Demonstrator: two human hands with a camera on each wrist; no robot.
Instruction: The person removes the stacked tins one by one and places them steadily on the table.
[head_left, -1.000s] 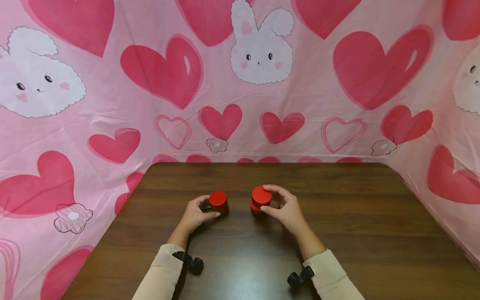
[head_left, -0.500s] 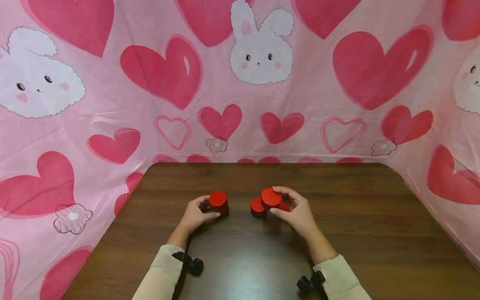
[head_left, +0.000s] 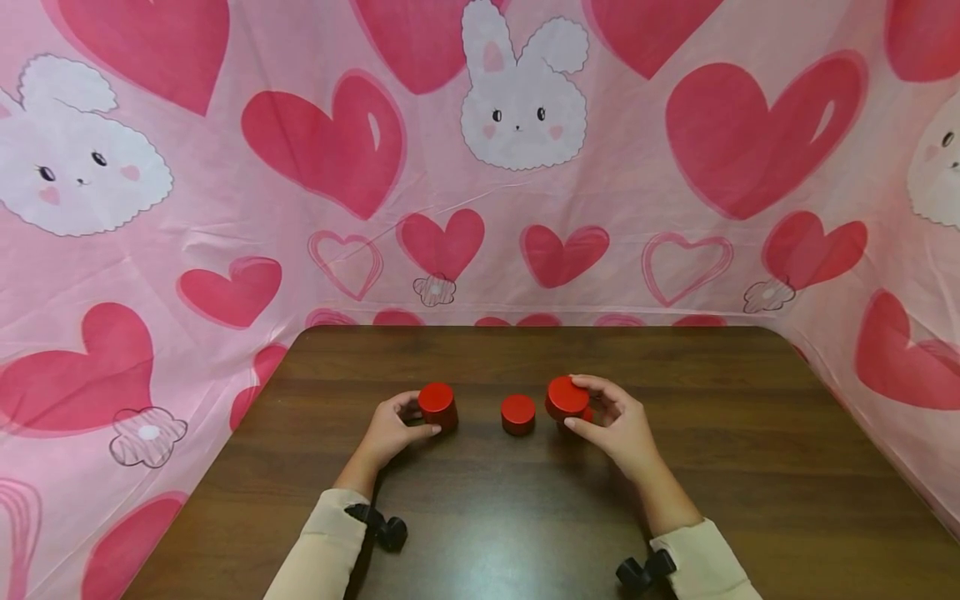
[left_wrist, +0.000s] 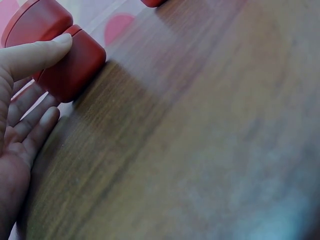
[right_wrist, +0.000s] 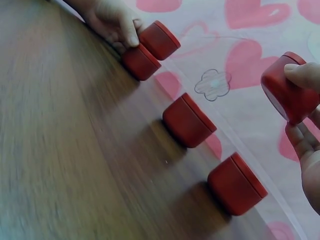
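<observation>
My left hand (head_left: 390, 429) holds a stack of two small round red tins (head_left: 437, 408) on the table. In the left wrist view the thumb lies where the upper tin (left_wrist: 42, 22) meets the lower tin (left_wrist: 77, 65). Thumb and fingers of my right hand (head_left: 626, 427) pinch another red tin (head_left: 567, 398), tilted and raised off the table in the right wrist view. A single red tin (head_left: 518, 415) stands upright between the hands. One more tin (right_wrist: 237, 184) stands below the raised one, mostly hidden in the head view.
The brown wooden table (head_left: 480, 533) runs back to a pink cloth (head_left: 517, 200) printed with hearts and rabbits, which also hangs at both sides. Small black devices are strapped at the left cuff (head_left: 382, 527) and the right cuff (head_left: 645, 572).
My right hand has lifted its tin off the middle tin and carried it right, over the tin on the right. The middle tin now stands uncovered. My left hand has stayed still.
</observation>
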